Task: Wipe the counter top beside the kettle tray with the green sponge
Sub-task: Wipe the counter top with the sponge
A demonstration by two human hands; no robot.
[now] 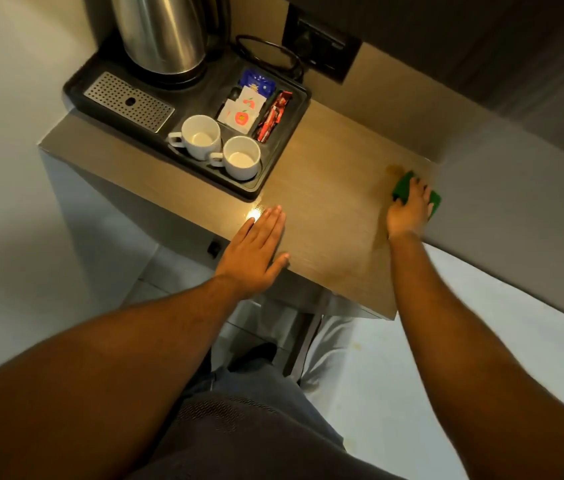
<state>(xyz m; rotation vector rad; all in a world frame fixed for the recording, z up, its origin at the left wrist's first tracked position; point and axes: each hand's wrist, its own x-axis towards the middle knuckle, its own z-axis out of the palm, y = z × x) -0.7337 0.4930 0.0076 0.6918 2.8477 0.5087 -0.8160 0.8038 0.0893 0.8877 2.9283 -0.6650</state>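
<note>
1. The flat green sponge (401, 187) sits at the far right corner of the pale wood-grain counter top (329, 216), well apart from the black plastic kettle tray (280, 147).
2. The right hand (407, 211) presses down on it, fingers curled over the sponge.
3. The left hand (256, 251) lies flat and spread on the counter's near edge, holding nothing.
4. A faint brownish stain (393, 169) shows just beside the sponge.

A steel kettle (161, 32) stands at the back. In front of the kettle lies a perforated metal drip plate (128, 101); two white cups (219, 147) sit nearer still, touching. Right of the kettle are sachets (244, 107), a black cord (273, 53) and a wall socket (322, 51).
</note>
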